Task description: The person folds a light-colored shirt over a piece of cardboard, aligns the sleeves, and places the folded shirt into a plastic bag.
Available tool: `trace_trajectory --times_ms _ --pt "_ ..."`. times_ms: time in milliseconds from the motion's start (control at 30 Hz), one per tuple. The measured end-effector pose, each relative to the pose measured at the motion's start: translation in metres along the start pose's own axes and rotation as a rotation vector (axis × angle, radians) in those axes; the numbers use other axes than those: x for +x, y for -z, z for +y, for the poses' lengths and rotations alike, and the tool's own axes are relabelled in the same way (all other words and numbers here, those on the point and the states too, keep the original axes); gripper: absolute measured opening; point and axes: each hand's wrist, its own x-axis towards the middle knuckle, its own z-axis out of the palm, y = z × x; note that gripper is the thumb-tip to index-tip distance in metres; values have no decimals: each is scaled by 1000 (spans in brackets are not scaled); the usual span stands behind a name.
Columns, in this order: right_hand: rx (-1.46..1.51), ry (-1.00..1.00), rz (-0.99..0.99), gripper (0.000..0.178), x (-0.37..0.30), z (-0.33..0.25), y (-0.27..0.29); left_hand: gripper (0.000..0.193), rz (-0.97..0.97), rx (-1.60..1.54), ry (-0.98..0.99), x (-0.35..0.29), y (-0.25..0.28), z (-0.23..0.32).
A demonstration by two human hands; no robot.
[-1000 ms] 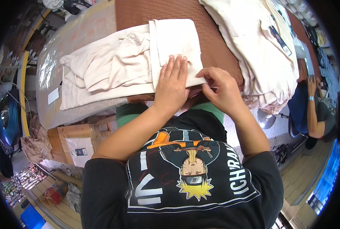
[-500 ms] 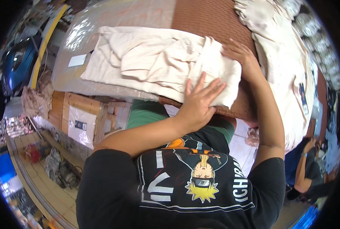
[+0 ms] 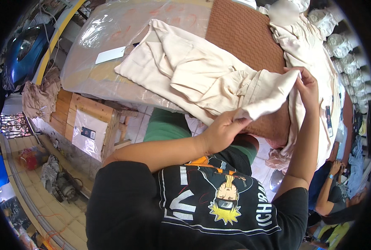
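By the brown textured surface's (image 3: 243,31) near edge, left hand (image 3: 223,131) and right hand (image 3: 308,88) grasp a folded cream fabric garment (image 3: 206,71).

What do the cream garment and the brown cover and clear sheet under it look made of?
Cream garment: soft woven or knit cloth, matte, judging by its loose wrinkles. Brown cover: probably matte textile, given its raised zigzag texture; fibre unclear. Clear sheet: likely thin plastic film, glossy, with bright glare and creases.
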Motion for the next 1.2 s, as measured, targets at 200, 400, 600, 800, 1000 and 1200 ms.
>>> trace_trajectory --times_ms 200,400,600,800,1000,1200 --pt "306 231 -43 24 94 -47 -67 51 161 -671 -193 -11 40 28" --pt "313 164 -289 23 203 -85 -192 53 308 -803 -396 -30 122 50" --pt "-325 99 -407 25 238 -46 -298 56 646 -783 -167 -45 206 30" --pt "-307 30 -498 24 254 -47 -301 52 880 60 91 -65 248 53" --pt "-114 17 -372 30 258 -21 -310 41 800 305 72 -65 267 48" --pt "-329 154 -342 38 258 -29 -321 30 955 67 64 -61 272 42"
